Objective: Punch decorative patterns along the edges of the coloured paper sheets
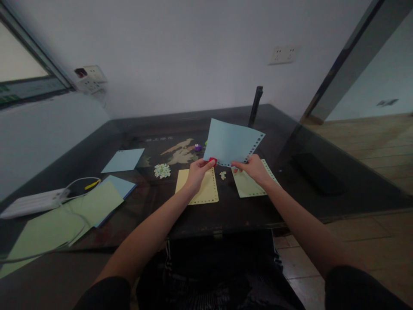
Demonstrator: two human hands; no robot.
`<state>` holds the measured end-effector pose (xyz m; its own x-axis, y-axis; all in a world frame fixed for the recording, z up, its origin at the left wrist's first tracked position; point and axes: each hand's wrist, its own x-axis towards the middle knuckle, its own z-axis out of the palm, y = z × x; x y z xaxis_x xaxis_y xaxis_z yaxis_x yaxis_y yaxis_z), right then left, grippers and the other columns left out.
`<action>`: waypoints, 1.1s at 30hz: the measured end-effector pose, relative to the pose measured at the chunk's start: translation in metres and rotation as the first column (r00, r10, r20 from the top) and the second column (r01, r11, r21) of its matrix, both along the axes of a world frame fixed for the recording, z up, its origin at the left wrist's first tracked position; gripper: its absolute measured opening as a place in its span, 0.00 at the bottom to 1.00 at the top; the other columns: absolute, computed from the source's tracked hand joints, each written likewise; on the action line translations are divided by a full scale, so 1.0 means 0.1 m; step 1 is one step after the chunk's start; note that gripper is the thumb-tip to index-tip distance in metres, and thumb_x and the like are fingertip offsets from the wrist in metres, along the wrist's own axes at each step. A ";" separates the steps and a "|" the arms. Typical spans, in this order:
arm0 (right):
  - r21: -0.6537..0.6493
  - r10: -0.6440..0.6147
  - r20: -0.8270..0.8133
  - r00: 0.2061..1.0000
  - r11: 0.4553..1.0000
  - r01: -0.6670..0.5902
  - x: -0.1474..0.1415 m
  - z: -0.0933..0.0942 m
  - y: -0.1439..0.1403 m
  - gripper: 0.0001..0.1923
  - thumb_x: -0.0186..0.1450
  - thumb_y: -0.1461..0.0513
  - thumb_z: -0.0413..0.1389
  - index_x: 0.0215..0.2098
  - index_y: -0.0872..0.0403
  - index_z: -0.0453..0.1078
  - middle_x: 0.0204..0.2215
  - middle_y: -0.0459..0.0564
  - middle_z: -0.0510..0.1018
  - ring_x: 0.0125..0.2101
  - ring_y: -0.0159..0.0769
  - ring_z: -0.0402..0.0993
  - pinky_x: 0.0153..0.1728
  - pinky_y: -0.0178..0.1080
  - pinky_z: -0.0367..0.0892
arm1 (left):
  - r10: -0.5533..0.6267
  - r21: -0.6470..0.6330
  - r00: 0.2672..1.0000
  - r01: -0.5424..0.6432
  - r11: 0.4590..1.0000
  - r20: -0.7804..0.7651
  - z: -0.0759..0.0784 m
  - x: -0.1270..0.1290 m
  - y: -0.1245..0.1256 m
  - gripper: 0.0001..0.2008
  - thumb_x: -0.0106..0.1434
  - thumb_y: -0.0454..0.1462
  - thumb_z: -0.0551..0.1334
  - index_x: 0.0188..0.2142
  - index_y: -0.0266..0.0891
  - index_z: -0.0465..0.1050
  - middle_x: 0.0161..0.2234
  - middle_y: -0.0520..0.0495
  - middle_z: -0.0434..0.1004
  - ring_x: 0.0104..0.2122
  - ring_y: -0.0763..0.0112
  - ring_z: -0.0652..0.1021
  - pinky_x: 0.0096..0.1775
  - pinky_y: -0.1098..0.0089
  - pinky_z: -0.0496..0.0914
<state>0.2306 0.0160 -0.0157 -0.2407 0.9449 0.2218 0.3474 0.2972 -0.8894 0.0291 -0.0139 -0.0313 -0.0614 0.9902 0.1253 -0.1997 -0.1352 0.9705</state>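
Note:
A light blue sheet of paper (pixel 230 140) is raised over the table, tilted, with punched holes along its right and lower edges. My left hand (pixel 197 172) is closed around a small red paper punch (pixel 212 161) at the sheet's lower left corner. Fingers and thumb of my right hand (pixel 254 168) pinch the sheet's lower edge, nearer its right corner. Below them lie a yellow sheet (pixel 203 189) and a pale green sheet (pixel 247 184), both with holes along their edges. Between these is a little pile of punched paper bits (pixel 223 175).
A larger heap of paper bits (pixel 162 171) lies left. Beyond it are a purple punch (pixel 198 147) and a partly hidden green one. Blue paper (pixel 123 160), green sheets (pixel 58 224) and a corded power strip (pixel 35 202) occupy the left; a black object (pixel 318 174) lies right.

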 end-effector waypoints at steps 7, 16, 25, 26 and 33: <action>-0.006 0.035 -0.015 0.999 0.999 -0.035 0.00 0.01 0.00 0.11 0.54 0.56 0.60 0.28 0.57 0.74 0.18 0.50 0.77 0.18 0.33 0.72 0.23 0.35 0.67 | 0.025 0.028 0.999 -0.026 0.999 0.034 -0.03 0.00 0.01 0.15 0.49 0.44 0.69 0.33 0.35 0.78 0.32 0.45 0.80 0.35 0.66 0.76 0.45 0.64 0.67; -0.034 0.037 -0.077 0.996 0.999 -0.040 -0.02 0.03 -0.02 0.13 0.52 0.56 0.61 0.29 0.59 0.74 0.24 0.54 0.80 0.24 0.38 0.76 0.27 0.38 0.70 | 0.030 0.018 0.999 -0.031 0.999 0.025 -0.03 0.03 0.01 0.13 0.49 0.43 0.69 0.30 0.35 0.78 0.30 0.45 0.79 0.32 0.67 0.76 0.42 0.64 0.66; -0.063 0.035 -0.160 0.986 0.997 -0.046 0.00 -0.09 0.07 0.17 0.50 0.54 0.64 0.32 0.59 0.75 0.27 0.55 0.80 0.26 0.42 0.77 0.31 0.44 0.72 | 0.032 0.006 0.999 -0.032 0.999 -0.021 -0.05 0.04 0.02 0.15 0.48 0.43 0.69 0.31 0.33 0.78 0.29 0.45 0.80 0.31 0.68 0.76 0.40 0.66 0.66; -0.070 0.026 -0.178 0.984 0.997 -0.039 0.00 -0.09 0.08 0.17 0.50 0.54 0.64 0.33 0.59 0.75 0.28 0.55 0.80 0.27 0.43 0.77 0.32 0.45 0.72 | 0.028 0.006 1.000 -0.028 1.000 -0.013 -0.05 0.04 0.03 0.16 0.48 0.43 0.69 0.32 0.33 0.78 0.30 0.44 0.80 0.32 0.68 0.76 0.41 0.66 0.66; -0.006 -0.078 -0.263 0.962 0.997 0.079 0.04 -0.26 0.18 0.20 0.49 0.56 0.65 0.39 0.55 0.74 0.39 0.54 0.80 0.40 0.46 0.76 0.45 0.50 0.69 | -0.039 -0.010 0.999 0.039 0.999 0.017 -0.05 0.02 0.05 0.18 0.49 0.42 0.69 0.37 0.33 0.76 0.39 0.40 0.79 0.40 0.64 0.77 0.47 0.62 0.66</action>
